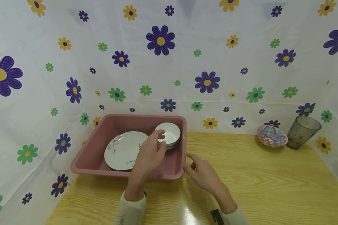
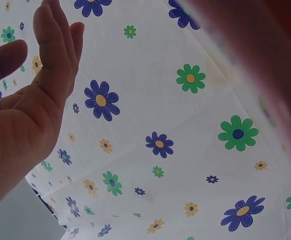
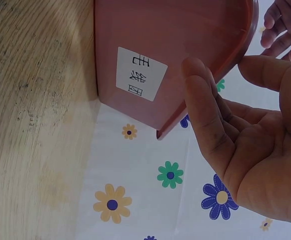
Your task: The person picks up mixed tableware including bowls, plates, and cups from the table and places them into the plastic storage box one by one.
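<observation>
Right now the left hand (image 1: 151, 153) is over the pink bin (image 1: 95, 156), fingers (image 1: 161, 135) relaxed & spread, tips at the rim of the top white bowl (image 1: 168, 132), not yet closed on it. Bowls sit stacked in the bin's far right corner, just beside the plates (image 1: 124, 150). Right hand (image 1: 202, 173) rests on the worktop (image 1: 270, 181) w/ fingers loose, touching the bin's near right corner, seemingly steadying it. Step looks like the reach for the bowl, pre-grasp. Next move prob. needs thumb & fingers to pinch the top bowl's rim and lift straight up, w/o dragging the bowl beneath.
</observation>
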A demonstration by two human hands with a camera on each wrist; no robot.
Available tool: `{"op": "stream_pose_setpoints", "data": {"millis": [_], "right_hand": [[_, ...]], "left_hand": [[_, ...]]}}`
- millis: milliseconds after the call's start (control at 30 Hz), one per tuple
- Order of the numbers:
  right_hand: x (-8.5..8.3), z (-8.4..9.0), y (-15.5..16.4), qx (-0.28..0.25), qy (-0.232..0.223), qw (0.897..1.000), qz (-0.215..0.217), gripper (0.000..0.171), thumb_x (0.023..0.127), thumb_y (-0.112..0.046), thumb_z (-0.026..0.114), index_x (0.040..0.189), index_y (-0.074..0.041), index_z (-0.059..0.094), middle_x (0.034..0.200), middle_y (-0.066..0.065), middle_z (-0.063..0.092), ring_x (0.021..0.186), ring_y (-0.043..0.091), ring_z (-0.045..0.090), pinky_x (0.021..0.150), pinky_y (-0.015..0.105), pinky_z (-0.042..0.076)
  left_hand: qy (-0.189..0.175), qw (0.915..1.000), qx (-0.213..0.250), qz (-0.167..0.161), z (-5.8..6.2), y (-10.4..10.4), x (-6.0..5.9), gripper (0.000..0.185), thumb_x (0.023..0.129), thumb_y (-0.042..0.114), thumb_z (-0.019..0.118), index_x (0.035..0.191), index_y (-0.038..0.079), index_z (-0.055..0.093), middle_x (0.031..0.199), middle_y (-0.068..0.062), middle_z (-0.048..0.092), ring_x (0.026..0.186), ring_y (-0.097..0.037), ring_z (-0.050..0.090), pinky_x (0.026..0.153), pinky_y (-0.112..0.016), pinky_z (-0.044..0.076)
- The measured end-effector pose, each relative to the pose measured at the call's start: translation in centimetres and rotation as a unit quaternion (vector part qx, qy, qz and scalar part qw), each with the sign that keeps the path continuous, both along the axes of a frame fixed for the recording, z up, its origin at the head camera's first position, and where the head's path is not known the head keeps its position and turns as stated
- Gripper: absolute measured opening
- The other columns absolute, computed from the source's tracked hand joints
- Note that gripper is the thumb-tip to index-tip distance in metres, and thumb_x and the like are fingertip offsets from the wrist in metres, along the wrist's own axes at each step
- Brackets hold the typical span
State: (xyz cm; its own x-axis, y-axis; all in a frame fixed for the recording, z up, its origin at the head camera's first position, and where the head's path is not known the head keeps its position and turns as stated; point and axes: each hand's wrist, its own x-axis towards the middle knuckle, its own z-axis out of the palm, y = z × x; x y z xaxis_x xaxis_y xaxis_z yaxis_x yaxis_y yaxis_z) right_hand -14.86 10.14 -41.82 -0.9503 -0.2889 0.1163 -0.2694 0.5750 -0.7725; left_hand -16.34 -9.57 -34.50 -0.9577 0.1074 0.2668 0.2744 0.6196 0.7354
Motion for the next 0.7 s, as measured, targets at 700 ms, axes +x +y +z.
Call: {"op": "stream_pose_setpoints", "data": {"millis": [700], "right_hand": [[0.06,0.48,0.70,0.025,-0.004,0.999,-0.044,0.045,0.099,-0.022,0.061,0.139,-0.001,0.053,0.076,0.000,0.062,0.054,0.010,0.051,0.050,0.027,0.044]], "left_hand": [[-0.016,0.9996,-0.007,-0.024,-0.06,0.49,0.29,0.039,0.101,0.017,0.050,0.139,0.007,0.051,0.130,-0.009,0.062,0.089,-0.016,0.063,0.081,-0.037,0.051]]}}
